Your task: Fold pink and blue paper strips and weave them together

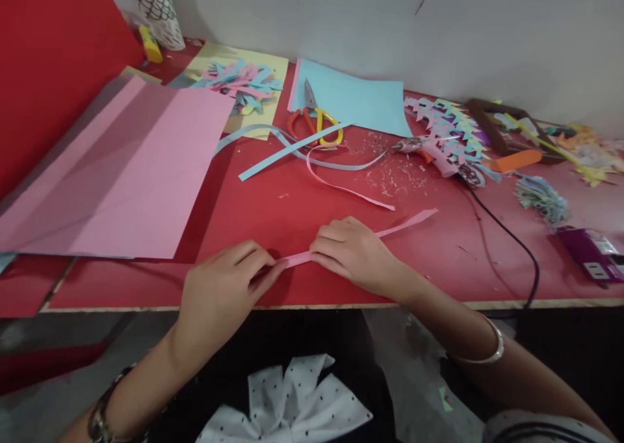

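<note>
A narrow pink paper strip (297,259) runs between my two hands near the front edge of the red table. My left hand (227,283) pinches its left end between thumb and fingers. Further along, my right hand (355,254) closes over the strip, and the strip's free end sticks out beyond it to the right. Just behind my hands, a curled pink strip (351,192) and a straight light blue strip (292,151) lie on the table. Scissors (312,114) with red and yellow handles rest partly on a light blue sheet (365,101).
Large pink sheets (121,170) lie at left. Cut paper pieces (244,82) cover a yellow sheet behind them. A glue gun (433,153) with a black cord (507,228) lies right, near a purple power socket block (589,254). A patterned cup (158,13) stands back left.
</note>
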Demonstrator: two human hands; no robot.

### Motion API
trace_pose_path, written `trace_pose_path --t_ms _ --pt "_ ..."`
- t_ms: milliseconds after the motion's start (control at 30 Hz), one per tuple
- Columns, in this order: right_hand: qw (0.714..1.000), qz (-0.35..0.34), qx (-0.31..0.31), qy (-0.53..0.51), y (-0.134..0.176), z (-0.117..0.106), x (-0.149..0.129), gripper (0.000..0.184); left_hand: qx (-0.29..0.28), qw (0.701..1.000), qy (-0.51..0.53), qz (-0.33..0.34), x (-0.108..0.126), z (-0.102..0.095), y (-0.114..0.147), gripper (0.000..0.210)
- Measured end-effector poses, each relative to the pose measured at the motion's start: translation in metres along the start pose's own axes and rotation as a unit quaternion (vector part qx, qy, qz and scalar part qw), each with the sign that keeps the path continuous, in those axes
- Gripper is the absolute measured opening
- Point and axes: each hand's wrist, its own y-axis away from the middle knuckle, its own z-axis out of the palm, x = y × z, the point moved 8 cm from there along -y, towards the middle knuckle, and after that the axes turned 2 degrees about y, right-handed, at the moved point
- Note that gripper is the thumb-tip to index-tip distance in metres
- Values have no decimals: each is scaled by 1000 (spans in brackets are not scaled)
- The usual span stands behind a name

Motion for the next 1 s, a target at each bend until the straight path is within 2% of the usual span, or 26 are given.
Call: trace_pose_path --t_ms 300,567,767,900,1000 --pt "1000 6 -7 -12 -1 4 4 35 -17 1000 -2 2 -2 0 -3 40" --pt "999 3 34 9 -3 0 4 35 -19 1000 -2 13 -2 2 -3 34" --pt "997 -57 46 -2 5 -9 -6 25 -45 993 30 102 5 4 1 26" --pt "996 -37 82 -17 12 -15 -5 21 -61 986 35 148 8 5 5 25" --pt "995 -19 99 -19 13 -17 -5 20 -73 986 18 152 15 7 4 28"
